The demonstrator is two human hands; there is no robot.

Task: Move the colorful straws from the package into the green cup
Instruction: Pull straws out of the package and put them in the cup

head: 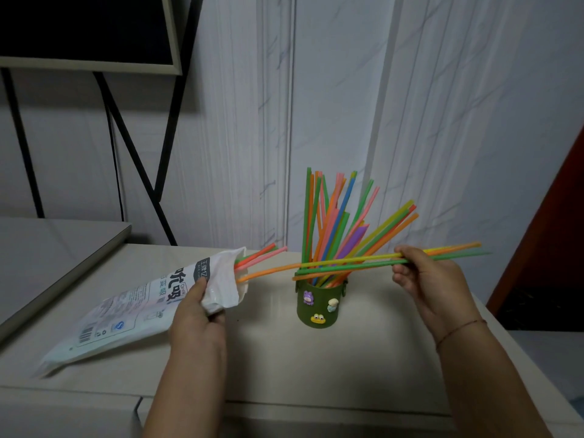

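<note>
The grip of the right hand (423, 279) is pinching a thin bundle (347, 263) of yellow, orange and green straws between thumb and curled fingers; the exact number is hard to count. The bundle hangs almost level in the air and crosses just in front of the mouth of the green cup (319, 308); I cannot tell if it touches the rim. Its ends go past the hand toward 3 o'clock. The opposite ends point to 9 o'clock, where an orange tip comes to the mouth of the package (126, 314); I cannot tell whether the tip is inside.

The grip of the left hand (196, 317) holds the package near its open end, thumb on top, fingers hidden under the white plastic. The package rests on the counter (284, 358), its open end lifted toward 2 o'clock, and a few other straws (262, 252) stick out of it.

The green cup stands upright on the counter, at 3 o'clock from the package. Many standing straws (331, 216) spread out of it toward 12 and 1 o'clock. At 11 o'clock a dark screen (85, 26) is cut off by the edge.
</note>
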